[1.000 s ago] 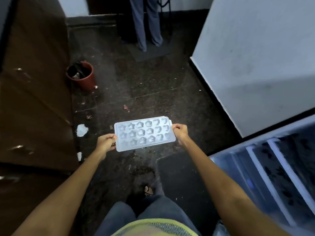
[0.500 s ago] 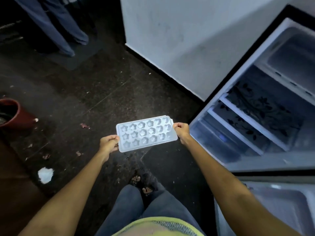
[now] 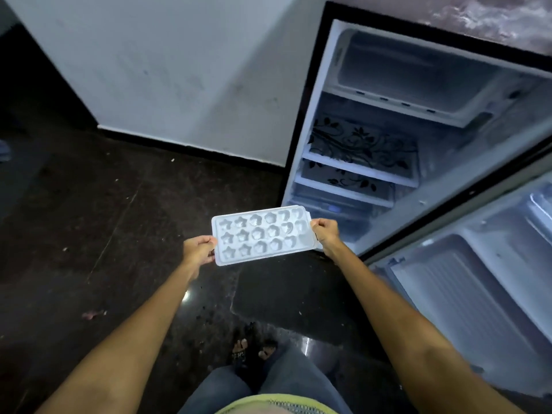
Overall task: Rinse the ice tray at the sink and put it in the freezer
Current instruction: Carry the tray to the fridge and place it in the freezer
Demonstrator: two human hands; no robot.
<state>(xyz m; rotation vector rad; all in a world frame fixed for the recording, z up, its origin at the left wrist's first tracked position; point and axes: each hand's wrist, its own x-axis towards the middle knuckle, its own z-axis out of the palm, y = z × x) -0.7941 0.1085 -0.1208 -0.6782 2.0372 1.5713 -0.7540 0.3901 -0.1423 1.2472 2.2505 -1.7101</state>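
Out in front of the open fridge, from the head camera, the ice tray (image 3: 262, 236) is carried level between both hands: the left hand (image 3: 198, 249) grips its near-left short end, the right hand (image 3: 325, 233) pinches the far-right end, fingers curled round the rim on each side. No sink in sight, so the rinse looks done with, though I can't tell whether the star and heart moulds hold water. What's left, by my reading, is the last leg: lift the tray to the freezer compartment (image 3: 418, 76) at the top of the fridge and slide it in flat. That box stands open and bare-looking, well above and beyond the tray.

Below it sit two patterned glass shelves (image 3: 361, 147); the fridge door (image 3: 484, 279) swings wide on the right. Underfoot, a dark speckled stone floor (image 3: 119, 219), glossy and littered with small scraps, a dark mat (image 3: 286, 291) by the fridge, and a pale wall (image 3: 179, 70) behind.
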